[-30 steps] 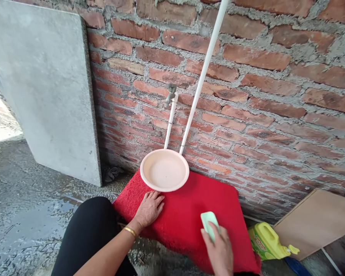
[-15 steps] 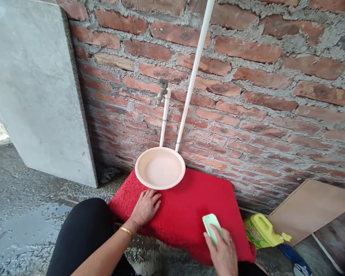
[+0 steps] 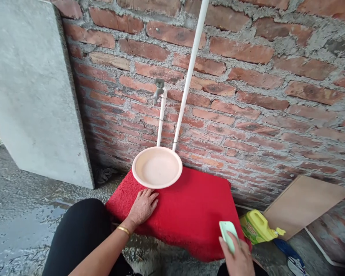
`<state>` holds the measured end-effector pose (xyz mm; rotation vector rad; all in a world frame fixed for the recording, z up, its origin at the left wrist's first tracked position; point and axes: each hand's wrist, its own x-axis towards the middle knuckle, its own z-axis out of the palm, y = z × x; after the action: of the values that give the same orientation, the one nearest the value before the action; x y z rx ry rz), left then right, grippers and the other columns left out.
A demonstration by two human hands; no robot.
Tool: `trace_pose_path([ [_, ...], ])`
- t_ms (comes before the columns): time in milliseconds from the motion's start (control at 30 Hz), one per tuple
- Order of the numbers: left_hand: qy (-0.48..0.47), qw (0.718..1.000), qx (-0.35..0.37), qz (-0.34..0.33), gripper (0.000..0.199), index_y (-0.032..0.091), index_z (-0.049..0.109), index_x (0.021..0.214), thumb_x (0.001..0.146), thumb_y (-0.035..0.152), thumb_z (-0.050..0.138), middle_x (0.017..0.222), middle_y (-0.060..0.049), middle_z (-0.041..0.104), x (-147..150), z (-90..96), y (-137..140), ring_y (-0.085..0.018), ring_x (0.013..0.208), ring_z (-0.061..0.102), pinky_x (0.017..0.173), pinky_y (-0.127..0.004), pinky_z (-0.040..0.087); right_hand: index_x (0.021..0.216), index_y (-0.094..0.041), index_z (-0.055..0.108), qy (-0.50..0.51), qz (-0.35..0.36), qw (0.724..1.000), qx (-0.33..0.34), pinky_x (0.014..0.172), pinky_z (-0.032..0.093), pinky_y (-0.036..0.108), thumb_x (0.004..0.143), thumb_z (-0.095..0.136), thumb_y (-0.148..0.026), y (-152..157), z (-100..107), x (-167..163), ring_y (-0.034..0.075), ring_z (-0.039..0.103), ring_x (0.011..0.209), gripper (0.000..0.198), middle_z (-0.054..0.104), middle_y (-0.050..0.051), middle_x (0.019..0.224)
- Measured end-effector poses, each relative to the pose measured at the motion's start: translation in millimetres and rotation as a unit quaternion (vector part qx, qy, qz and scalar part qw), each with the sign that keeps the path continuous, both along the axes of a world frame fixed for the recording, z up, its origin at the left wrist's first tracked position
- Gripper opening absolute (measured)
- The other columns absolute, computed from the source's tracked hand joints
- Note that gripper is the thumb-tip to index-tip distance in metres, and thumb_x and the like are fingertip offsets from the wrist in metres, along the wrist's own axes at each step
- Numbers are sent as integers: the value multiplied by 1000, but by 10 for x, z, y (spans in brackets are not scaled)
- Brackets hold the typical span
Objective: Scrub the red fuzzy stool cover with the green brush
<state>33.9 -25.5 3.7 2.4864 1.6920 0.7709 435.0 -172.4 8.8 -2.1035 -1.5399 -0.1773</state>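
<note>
A red, fleecy cloth [image 3: 195,203] is spread over a low support, its surface smoothed flat. My left hand [image 3: 143,205] lies on it with the fingers stretched out, just below the rim of a pale pink plastic basin [image 3: 157,185]. In my right hand [image 3: 238,257], over the cloth's near right corner, is a pale green scrubbing brush [image 3: 229,232] with a smooth rounded back. Its underside is hidden, so whether it touches the cloth cannot be told.
A tap [image 3: 158,92] on a white pipe stands behind the basin against the brick wall [image 3: 247,111]. A yellow detergent jug [image 3: 260,227] lies tilted at right beside a brown board [image 3: 304,203]. A grey slab [image 3: 43,92] leans at left above wet floor [image 3: 28,230].
My right hand has moved right and toward me with the green brush. The left hand stays on the cloth. The view has shifted slightly.
</note>
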Motion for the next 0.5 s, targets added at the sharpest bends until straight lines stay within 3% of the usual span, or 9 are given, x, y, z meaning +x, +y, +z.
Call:
trace_pose_path([
  [167, 4, 1000, 5, 3, 27, 27, 68, 115, 94, 25, 51, 121, -7, 65, -9, 2, 1, -25, 111, 58, 100, -43, 41, 112, -34, 71, -18, 135, 991, 0, 81, 55, 41, 90, 43, -69, 125, -74, -820, 27, 65, 93, 51, 65, 9, 113],
  [267, 5, 1000, 10, 7, 27, 27, 68, 115, 93, 26, 53, 121, -7, 65, -14, -11, 3, -25, 110, 58, 99, -43, 41, 113, -37, 70, -33, 173, 984, -13, 80, 56, 40, 92, 44, -65, 115, -81, -1010, 25, 66, 91, 44, 64, 7, 115],
  [367, 12, 1000, 3, 7, 27, 27, 68, 115, 93, 26, 52, 122, -7, 64, -16, -15, 4, -26, 110, 57, 99, -44, 41, 113, -36, 70, -36, 159, 987, -14, 80, 56, 42, 91, 44, -67, 81, -70, -878, 26, 67, 91, 46, 65, 8, 113],
  [500, 16, 1000, -11, 0, 27, 26, 67, 117, 94, 26, 52, 123, -8, 63, 0, 36, -6, -26, 111, 56, 99, -45, 40, 106, -34, 73, -15, 94, 995, 10, 81, 57, 44, 86, 45, -71, -47, 26, -365, 28, 67, 89, 51, 68, 10, 105],
])
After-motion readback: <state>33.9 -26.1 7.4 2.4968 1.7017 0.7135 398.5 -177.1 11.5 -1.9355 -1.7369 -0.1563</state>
